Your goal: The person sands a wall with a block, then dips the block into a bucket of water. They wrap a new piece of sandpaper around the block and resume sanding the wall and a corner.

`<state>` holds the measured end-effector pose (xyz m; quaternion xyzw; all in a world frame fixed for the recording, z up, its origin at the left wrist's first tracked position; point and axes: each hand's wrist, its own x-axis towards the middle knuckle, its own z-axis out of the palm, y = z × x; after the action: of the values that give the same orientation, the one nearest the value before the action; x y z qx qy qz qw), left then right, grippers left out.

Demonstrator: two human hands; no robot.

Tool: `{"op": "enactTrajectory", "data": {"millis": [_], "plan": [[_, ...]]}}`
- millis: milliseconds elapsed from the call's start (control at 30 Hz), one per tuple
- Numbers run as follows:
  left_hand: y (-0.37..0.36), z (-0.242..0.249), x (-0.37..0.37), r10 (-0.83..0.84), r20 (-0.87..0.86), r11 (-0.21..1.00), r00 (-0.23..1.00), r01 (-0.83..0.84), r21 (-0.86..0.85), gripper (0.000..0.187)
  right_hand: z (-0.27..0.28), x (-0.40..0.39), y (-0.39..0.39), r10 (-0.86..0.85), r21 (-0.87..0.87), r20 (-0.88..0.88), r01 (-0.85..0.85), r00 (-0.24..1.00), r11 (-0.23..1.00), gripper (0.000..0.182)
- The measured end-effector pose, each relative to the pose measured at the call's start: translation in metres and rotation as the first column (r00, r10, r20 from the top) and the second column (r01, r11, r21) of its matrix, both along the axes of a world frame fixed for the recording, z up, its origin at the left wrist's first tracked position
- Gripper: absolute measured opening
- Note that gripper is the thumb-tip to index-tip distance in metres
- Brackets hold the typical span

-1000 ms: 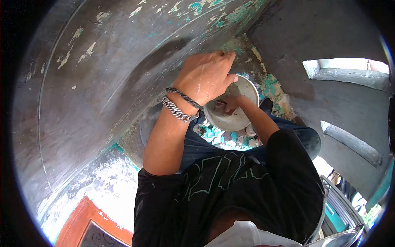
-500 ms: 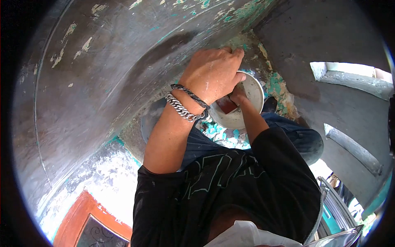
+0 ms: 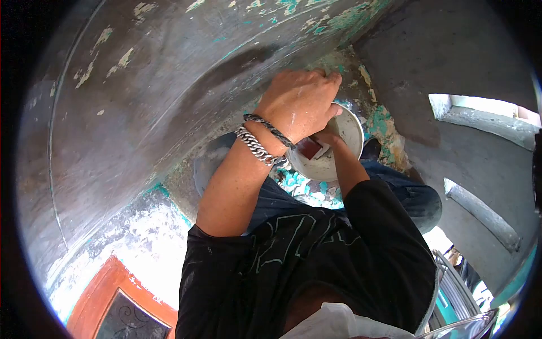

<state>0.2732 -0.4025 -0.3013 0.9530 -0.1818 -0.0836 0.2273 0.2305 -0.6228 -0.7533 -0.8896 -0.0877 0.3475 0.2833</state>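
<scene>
My left hand (image 3: 300, 103), with a silver chain and a dark braided band at the wrist, is closed above the far left rim of a pale round bucket (image 3: 357, 125). Its fingers curl downward and its palm is hidden, so whatever it grips does not show. My right hand (image 3: 328, 137) reaches down inside the bucket. Against its fingers is a flat reddish-brown rectangular piece (image 3: 308, 148) with a pale edge, and the hand appears closed on it. Greyish residue coats the bucket's inside.
A grey-brown wall (image 3: 152, 96) with peeling paint rises close on the left. Another grey wall (image 3: 468, 152) with slot openings stands on the right. Turquoise and white paint flakes (image 3: 307, 189) lie near the bucket, between my knees. An orange frame (image 3: 96, 294) is at lower left.
The whole view has shifted slightly. Inside the bucket, my right hand and the reddish-brown piece have turned a little, and more of its pale edge shows. My left hand remains closed.
</scene>
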Motion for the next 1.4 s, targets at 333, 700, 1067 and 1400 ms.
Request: {"op": "enactTrajectory", "data": {"millis": [333, 700, 1067, 1400], "plan": [[-0.001, -0.015, 0.006, 0.002, 0.048, 1.000, 0.999, -0.002, -0.002, 0.030, 0.157, 0.009, 0.022, -0.051, -0.379, -0.003, 0.046, 0.999, 0.924, 0.037], [-0.032, -0.025, -0.002, -0.109, -0.084, 0.981, 0.990, 0.121, 0.152, 0.038, 0.311, 0.035, -0.019, 0.167, -0.074, 0.250, -0.153, 0.954, 0.985, 0.021], [-0.020, -0.044, -0.009, -0.446, -0.449, 0.881, 0.774, 0.291, -0.373, 0.021, 0.402, 0.038, -0.030, -0.024, 0.544, -0.114, 0.083, 0.993, 0.835, 0.019], [-0.026, -0.053, -0.006, -0.283, -0.494, 0.722, 0.822, -0.157, -0.673, 0.029, 0.376, 0.040, -0.017, -0.211, 0.823, -0.257, 0.328, 0.943, 0.465, 0.016]]}}
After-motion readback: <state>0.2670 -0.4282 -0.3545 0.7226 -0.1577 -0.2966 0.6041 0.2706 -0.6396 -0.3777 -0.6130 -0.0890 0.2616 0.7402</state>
